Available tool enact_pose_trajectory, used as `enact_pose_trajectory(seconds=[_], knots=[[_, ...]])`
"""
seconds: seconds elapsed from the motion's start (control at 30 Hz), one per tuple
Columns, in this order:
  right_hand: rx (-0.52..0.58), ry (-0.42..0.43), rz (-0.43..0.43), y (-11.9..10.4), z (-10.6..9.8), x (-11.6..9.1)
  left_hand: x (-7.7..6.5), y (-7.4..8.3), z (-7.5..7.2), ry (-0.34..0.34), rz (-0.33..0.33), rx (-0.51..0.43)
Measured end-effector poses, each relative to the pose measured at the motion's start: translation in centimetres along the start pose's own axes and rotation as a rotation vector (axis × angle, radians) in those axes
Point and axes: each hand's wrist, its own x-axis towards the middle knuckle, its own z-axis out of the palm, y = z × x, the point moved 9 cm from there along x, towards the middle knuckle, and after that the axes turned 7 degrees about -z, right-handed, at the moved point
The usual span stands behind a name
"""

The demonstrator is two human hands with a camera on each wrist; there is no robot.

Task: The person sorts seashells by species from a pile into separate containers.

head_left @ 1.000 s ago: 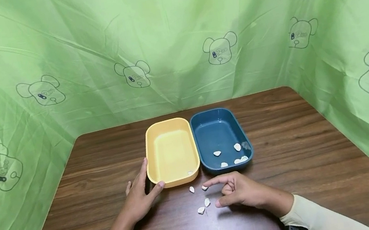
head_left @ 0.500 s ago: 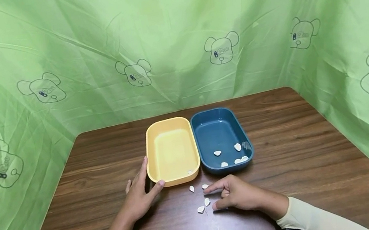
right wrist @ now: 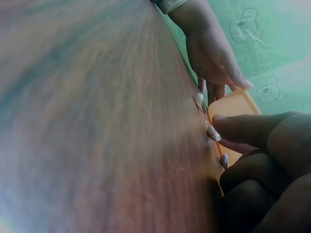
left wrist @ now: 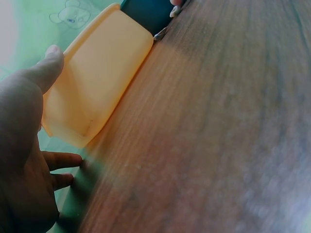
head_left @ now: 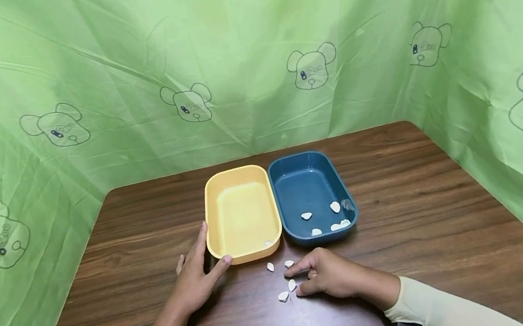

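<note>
In the head view my left hand (head_left: 196, 283) touches the near left corner of a yellow tray (head_left: 248, 257), fingers and thumb spread along its outside. My right hand (head_left: 334, 275) reaches in over several small white pieces that look like garlic cloves. Its index finger and thumb are parted around one garlic clove (head_left: 292, 285), with the thumb tip right at it. The other fingers are curled under. Another clove (head_left: 289, 264) lies just beyond the index fingertip. Two more sit to the left, a far clove (head_left: 271, 267) and a near clove (head_left: 283, 296).
A blue tray (head_left: 298, 197) stands against the yellow one's right side, with several white pieces near its front end. A small pale spot (head_left: 268, 242) shows inside the yellow tray. Green cloth (head_left: 242, 45) surrounds the wooden table (head_left: 411, 190) at the back and sides.
My right hand has shifted left and slightly toward me, its index finger leaving the far clove and its thumb coming up to the nearer one. The left hand stays on the yellow tray.
</note>
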Motion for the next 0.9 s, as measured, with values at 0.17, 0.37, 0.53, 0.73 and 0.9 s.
enact_pose_trajectory(seconds=[0.17,0.37,0.53,0.73,0.9], knots=[[-0.030,0.000,-0.007,0.0,0.1,0.1,0.1,-0.1,0.0,-0.005,-0.001,0.005],[-0.097,0.023,-0.041,-0.6,0.0,0.2,0.2,0.0,-0.1,-0.007,-0.003,0.003],[-0.151,0.081,-0.037,-0.8,-0.4,0.0,0.2,0.3,-0.1,-0.009,0.001,0.008],[-0.160,0.110,-0.038,-1.0,-0.4,-0.1,0.2,0.2,-0.1,-0.007,0.001,0.009],[-0.134,0.108,-0.026,-0.7,-0.2,-0.2,0.0,0.0,0.0,-0.004,0.000,0.008]])
